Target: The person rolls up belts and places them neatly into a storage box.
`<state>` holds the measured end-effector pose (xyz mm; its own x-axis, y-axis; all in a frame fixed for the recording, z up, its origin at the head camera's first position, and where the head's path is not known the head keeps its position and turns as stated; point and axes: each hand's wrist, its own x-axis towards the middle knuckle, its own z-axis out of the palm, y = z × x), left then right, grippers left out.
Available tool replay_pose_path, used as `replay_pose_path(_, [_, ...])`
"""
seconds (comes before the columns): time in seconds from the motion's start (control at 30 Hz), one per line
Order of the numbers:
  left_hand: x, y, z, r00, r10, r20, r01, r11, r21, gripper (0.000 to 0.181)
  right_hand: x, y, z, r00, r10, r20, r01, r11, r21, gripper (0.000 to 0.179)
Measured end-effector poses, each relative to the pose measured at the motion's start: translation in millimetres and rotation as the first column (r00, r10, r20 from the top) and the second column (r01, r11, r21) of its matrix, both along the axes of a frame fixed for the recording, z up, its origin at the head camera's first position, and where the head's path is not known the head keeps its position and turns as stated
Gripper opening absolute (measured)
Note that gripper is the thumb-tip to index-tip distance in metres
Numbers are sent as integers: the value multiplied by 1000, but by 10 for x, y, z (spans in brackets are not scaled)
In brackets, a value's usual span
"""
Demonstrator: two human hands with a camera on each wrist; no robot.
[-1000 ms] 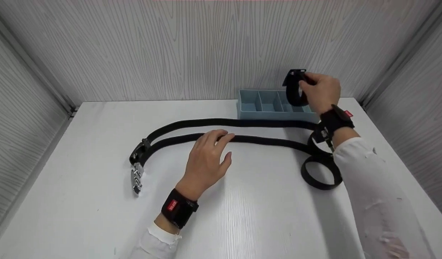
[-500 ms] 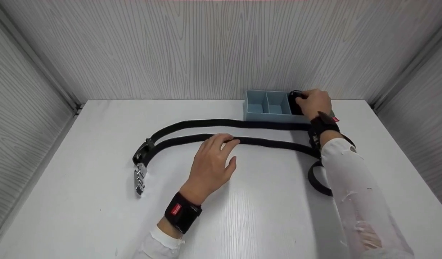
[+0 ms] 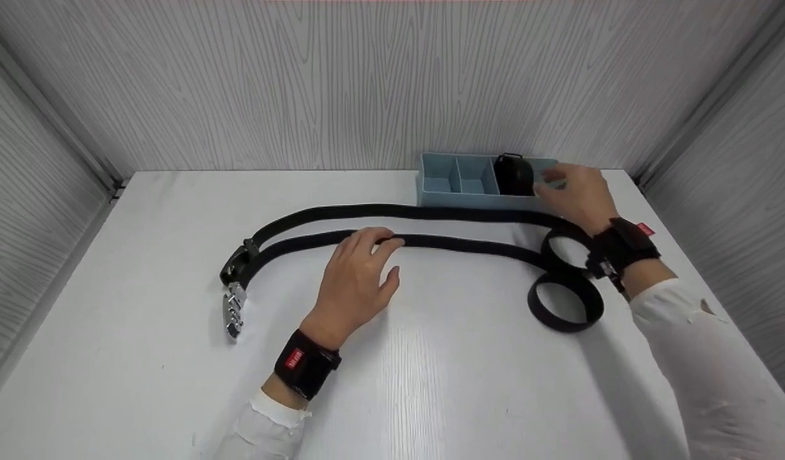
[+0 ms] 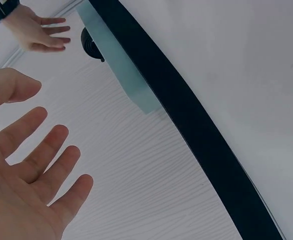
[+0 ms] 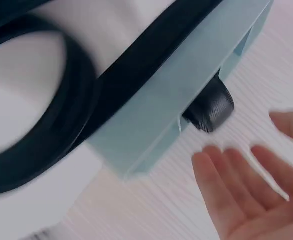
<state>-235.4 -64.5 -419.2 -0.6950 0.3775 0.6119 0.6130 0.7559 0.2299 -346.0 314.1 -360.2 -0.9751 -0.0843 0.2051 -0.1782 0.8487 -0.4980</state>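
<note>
A rolled black belt (image 3: pixel 514 176) stands in the third compartment of the blue divided box (image 3: pixel 469 199), its top above the rim. My right hand (image 3: pixel 581 195) is just right of it, over the box's right end, fingers loose and holding nothing; the right wrist view shows a gap between fingertips and roll. My left hand (image 3: pixel 354 281) hovers with spread fingers by the nearer of two long black belt straps (image 3: pixel 469 244). In the left wrist view this hand holds nothing. The straps end at the left in a dark buckle (image 3: pixel 237 263) and a silver buckle (image 3: pixel 233 313).
At the right the straps' other ends curl into loops, a nearer loop (image 3: pixel 565 327) and a farther loop (image 3: pixel 546 246) partly behind my right wrist. The farther strap runs along the box's front. Behind the white table (image 3: pixel 463 364) rises a wood-grain panel (image 3: pixel 341 89).
My right hand has lowered the rolled belt into the box's third compartment, let it go and drawn back to the right. The left hand has kept its place by the strap.
</note>
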Motion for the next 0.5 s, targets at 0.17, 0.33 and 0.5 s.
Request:
replay_pose_path(0.17, [-54,-68,-11,999,28,28,-28,1000,-2,33,312,210,-68,987,119,110,-135,980,146,32])
replay_pose_path(0.33, [-40,-52,-66,997,12,71,-9,999,-49,30,499,350,-280,954,178,241,-246,926,288,36])
replay_pose_path(0.5, [-29,-51,-88,996,12,94,-6,998,-62,30,576,344,-465,973,186,140,-224,912,343,31])
